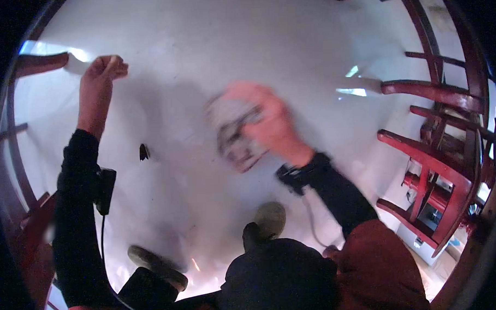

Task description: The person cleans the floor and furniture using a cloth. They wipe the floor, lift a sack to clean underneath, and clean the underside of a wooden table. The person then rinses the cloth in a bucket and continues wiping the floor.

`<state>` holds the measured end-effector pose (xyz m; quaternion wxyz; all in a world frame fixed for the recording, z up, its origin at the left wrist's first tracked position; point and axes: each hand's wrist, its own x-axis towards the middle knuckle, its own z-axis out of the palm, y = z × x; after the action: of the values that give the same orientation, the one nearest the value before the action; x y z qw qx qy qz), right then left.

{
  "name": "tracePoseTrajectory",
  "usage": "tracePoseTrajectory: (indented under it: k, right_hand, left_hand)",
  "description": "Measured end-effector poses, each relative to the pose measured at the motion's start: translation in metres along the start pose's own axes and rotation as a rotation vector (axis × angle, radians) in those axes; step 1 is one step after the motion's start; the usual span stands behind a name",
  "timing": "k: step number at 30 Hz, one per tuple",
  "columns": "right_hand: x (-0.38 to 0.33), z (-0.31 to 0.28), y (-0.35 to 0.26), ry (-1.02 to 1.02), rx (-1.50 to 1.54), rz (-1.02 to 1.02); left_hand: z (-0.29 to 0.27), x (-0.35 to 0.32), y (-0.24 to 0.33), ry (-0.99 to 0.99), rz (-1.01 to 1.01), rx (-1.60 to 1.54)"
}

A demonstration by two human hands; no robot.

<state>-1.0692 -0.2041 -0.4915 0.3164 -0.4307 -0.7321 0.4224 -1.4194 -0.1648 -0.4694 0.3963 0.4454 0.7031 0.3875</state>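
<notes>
A greyish-white cloth with dark markings [237,134] is in my right hand [271,124], near the middle of the view. Both are smeared by motion, and my fingers close over the cloth's upper right side. Whether the cloth touches the pale floor [161,27] cannot be made out. At the far left, my left hand [104,70] is held out with its fingers curled in, and nothing shows in it. The reddish-brown wooden leg [42,64] stands just left of that hand. Between my arms, a small dark object [143,152] lies on the floor.
Dark red wooden chairs [433,148] crowd the right side, their legs reaching inward. More wooden furniture [18,157] lines the left edge. My shoes [269,220] are on the floor at the bottom. A cable [103,242] runs along my left sleeve.
</notes>
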Motion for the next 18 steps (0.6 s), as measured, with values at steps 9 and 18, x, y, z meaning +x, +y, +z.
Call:
tracePoseTrajectory:
  k: [9,18]
  right_hand:
    - [0.169,-0.117,0.159,0.461,-0.495,0.056]
    - [0.168,0.097,0.040,0.029,-0.545,-0.396]
  left_hand:
    - [-0.027,-0.091,-0.059,-0.014,-0.188,-0.133]
    - [-0.050,-0.170,-0.021,-0.395,-0.139,0.452]
